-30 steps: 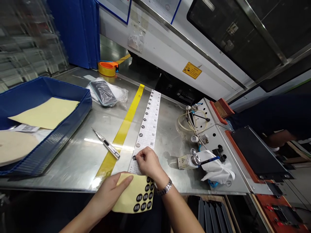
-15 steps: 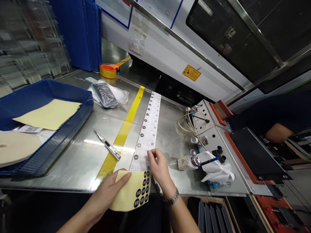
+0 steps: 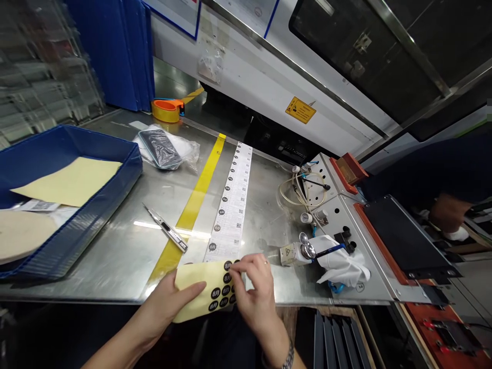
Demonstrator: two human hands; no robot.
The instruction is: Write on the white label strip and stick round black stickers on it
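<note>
My left hand (image 3: 169, 303) grips the left side of a yellow sheet (image 3: 194, 277) bearing several round black stickers, thumb on top. The thumb and index finger of my right hand (image 3: 255, 287) are pinched at the sheet's upper right stickers; whether a sticker is between the fingertips is too small to tell. Beyond the sheet, a long white strip of labels (image 3: 230, 205) with round dark stickers and square codes lies on the metal table (image 3: 265, 205). A yellow tape line (image 3: 200, 192) runs to its left, with a utility knife (image 3: 166, 229) across it.
At left is a blue bin (image 3: 111, 205) with yellow paper and a round disc. Behind lie a bagged device (image 3: 159, 148) and a tape roll (image 3: 166, 110). On the right are tubing (image 3: 284, 192), a small bottle (image 3: 292, 254), a white cloth (image 3: 342, 264) and a person's arm (image 3: 448, 212).
My right hand has moved from above the label strip down onto the sheet's stickers. The sheet has risen slightly. The person's hand at right has come further into view.
</note>
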